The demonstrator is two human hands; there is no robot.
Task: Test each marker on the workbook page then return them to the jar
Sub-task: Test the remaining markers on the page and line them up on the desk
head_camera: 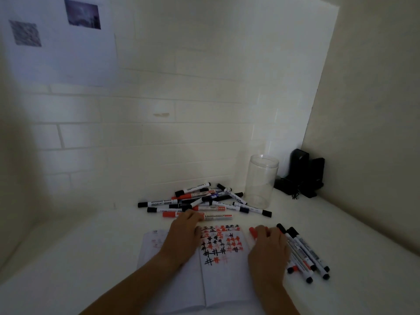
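Observation:
An open workbook [225, 276] lies in front of me, and the top of its right page is covered in black and red test marks. My left hand [183, 237] rests on the left page, its fingertips lying over a red marker [218, 216] at the near edge of a loose marker pile [204, 200]. My right hand [268, 248] sits at the book's right edge, fingers curled round a red-capped marker [252, 232]. Several markers [306, 255] lie side by side just right of that hand. The clear jar [261, 178] stands upright and empty behind the pile.
A black device with a cable [300, 176] sits in the back right corner beside the jar. White walls close in the white tabletop [79, 258] at the back, left and right. Printed sheets [56, 37] hang on the wall at upper left.

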